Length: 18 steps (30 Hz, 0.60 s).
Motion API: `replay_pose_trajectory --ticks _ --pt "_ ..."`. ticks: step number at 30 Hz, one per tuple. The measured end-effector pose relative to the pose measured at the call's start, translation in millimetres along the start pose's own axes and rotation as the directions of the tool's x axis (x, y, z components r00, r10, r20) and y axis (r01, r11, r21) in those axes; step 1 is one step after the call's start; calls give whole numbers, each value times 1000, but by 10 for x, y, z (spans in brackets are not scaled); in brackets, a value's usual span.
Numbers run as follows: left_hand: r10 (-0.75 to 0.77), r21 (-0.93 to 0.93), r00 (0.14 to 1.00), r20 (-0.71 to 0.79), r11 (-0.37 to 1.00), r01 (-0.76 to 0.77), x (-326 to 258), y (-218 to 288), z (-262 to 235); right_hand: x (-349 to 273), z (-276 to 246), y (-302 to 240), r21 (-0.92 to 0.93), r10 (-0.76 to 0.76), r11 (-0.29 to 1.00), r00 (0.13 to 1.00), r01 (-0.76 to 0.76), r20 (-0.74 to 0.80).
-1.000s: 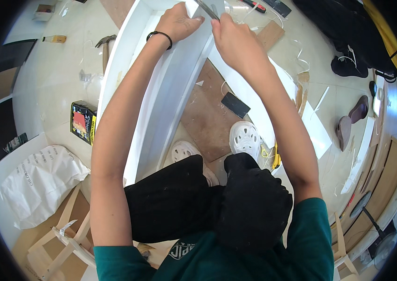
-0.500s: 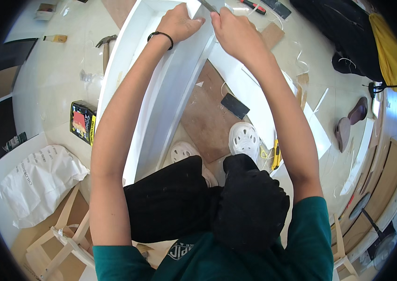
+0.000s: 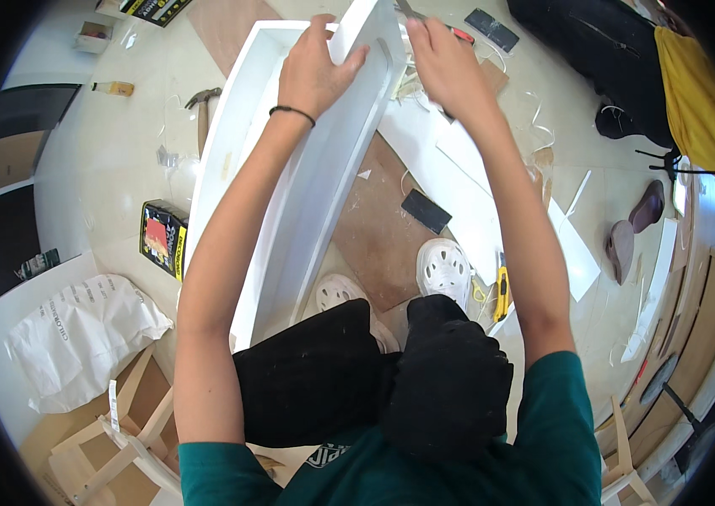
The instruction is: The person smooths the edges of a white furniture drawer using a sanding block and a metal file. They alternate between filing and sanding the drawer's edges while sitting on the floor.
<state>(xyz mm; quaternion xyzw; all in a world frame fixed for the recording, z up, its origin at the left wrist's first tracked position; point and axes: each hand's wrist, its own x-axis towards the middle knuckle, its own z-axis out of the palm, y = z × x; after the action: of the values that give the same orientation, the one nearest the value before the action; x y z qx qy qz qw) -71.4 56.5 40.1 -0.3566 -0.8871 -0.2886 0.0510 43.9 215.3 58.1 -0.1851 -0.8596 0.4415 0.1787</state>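
Observation:
A long white box-like piece point(image 3: 277, 261), split lengthwise by a raised panel, lies tilted in front of me. My left hand point(image 3: 317, 72), with a black band at the wrist, grips the panel near its far end, the thumb on one face and the fingers over the other side. My right hand point(image 3: 446, 72) is closed round a thin grey metal tool point(image 3: 406, 8), just right of the white piece's far corner. Most of that tool is hidden by the hand or cut off by the frame, so its kind is unclear.
A claw hammer point(image 3: 203, 118) and a black-yellow box point(image 3: 163, 238) lie left. A brown board point(image 3: 383, 228), a dark flat block point(image 3: 426, 211), white sheets point(image 3: 458, 194) and a yellow cutter point(image 3: 502, 293) surround my feet. A white sack point(image 3: 87, 341) stands near wooden frames point(image 3: 121, 438).
My right hand has moved right with the tool, away from the white piece's edge. The left hand's fingers have spread a little, and the view has shifted so more of the far end shows.

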Motion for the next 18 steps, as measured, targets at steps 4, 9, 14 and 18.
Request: replay_pose_trajectory --ticks 4,9,14,18 --pt "165 13 984 -72 986 -165 2 83 -20 -565 -54 243 162 241 956 970 -245 45" --pt "135 72 987 -90 989 -129 -76 200 -50 -981 -94 414 178 411 883 899 -433 148" --pt "137 2 985 -109 990 -138 -26 189 -51 -870 -230 146 56 282 954 943 -295 177" --pt "-276 -6 921 274 957 289 153 127 -13 -587 -218 -19 -147 213 973 942 -179 259"
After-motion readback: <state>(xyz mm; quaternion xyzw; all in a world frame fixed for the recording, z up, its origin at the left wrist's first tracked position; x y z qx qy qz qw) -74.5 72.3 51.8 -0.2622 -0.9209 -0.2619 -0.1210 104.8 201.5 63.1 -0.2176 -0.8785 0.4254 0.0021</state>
